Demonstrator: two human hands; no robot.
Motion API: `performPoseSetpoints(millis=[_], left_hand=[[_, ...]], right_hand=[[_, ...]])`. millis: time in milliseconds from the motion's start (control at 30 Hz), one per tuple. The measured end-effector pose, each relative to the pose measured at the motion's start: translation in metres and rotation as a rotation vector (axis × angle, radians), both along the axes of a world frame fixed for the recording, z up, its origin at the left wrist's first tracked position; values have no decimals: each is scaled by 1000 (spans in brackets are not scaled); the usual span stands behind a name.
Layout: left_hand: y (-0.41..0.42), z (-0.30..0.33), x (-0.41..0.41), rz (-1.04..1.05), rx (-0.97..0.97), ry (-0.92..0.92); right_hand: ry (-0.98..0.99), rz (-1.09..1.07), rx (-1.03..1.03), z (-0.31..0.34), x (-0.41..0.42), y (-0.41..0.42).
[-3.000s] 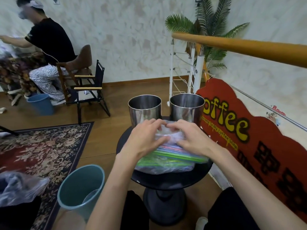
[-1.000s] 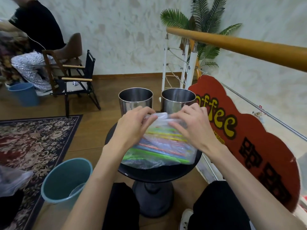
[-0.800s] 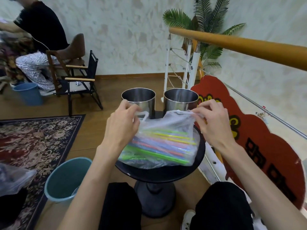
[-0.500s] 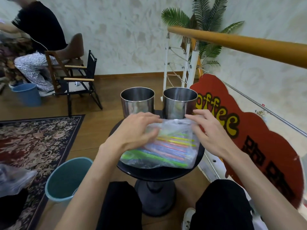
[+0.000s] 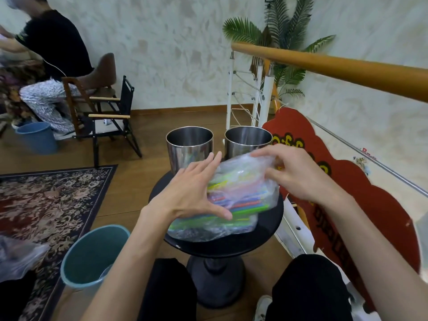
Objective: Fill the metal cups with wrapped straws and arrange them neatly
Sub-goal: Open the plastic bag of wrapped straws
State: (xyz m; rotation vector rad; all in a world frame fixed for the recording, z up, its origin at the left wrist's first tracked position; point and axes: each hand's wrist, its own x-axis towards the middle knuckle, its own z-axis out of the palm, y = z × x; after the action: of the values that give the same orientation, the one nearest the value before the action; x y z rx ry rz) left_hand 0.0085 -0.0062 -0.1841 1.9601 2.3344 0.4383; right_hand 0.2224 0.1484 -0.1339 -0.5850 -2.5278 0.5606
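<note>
Straws in bright colours fill a clear plastic bag (image 5: pixel 234 200) that lies across the middle of the small round black worktop (image 5: pixel 231 244), its right end lifted off the surface. The left hand (image 5: pixel 192 193) lies flat on the bag's left half with its fingers straight and spread, thumb stretched along the near side, pressing rather than clasping. The right hand (image 5: pixel 298 174) has its fingers curled, pinching the crumpled top of the bag at the worktop's far right edge.

At the far edge of the worktop stand two metal cups, upright and side by side with a narrow gap between them. The left metal cup (image 5: pixel 189 147) sits just behind the left hand's fingertips; the right metal cup (image 5: pixel 248 141) is partly hidden by the raised plastic. Nothing shows above either rim.

On the floor at the near left of the worktop stands a teal waste bin (image 5: pixel 92 256), beside a patterned rug (image 5: pixel 46 205). A red coffee sign (image 5: pixel 347 193) leans on the right under a wooden handrail (image 5: pixel 335 66), with a potted palm (image 5: pixel 282 42) behind. Far left, another person (image 5: pixel 53 54) sits on a chair, a blue bucket (image 5: pixel 37 137) near their feet.
</note>
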Motion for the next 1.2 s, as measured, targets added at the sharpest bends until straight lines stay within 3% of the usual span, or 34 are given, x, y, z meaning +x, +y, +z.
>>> performPoseSetpoints(millis=[333,500,667,767,900,1033,1200], left_hand=[[17,34,5,205,470,9],[10,41,11,213,734,-505],[11,33,12,141,657,-635],[11,27,13,26,569,-628],[12,21,13,120,421,-548],[14,12,10,201,479,-589],[19,3,12,246,550,-631]], right_hand=[[401,232,-143,59,-43,-24],[495,179,-50,67,-46,-24],[327,84,-105,44,-40,-13],[387,98,-208,34,-45,-13],[472,159,-292,33,-49,-16],[460,175,-344,33,-50,-17],[319,96,-1,44,-46,-18]])
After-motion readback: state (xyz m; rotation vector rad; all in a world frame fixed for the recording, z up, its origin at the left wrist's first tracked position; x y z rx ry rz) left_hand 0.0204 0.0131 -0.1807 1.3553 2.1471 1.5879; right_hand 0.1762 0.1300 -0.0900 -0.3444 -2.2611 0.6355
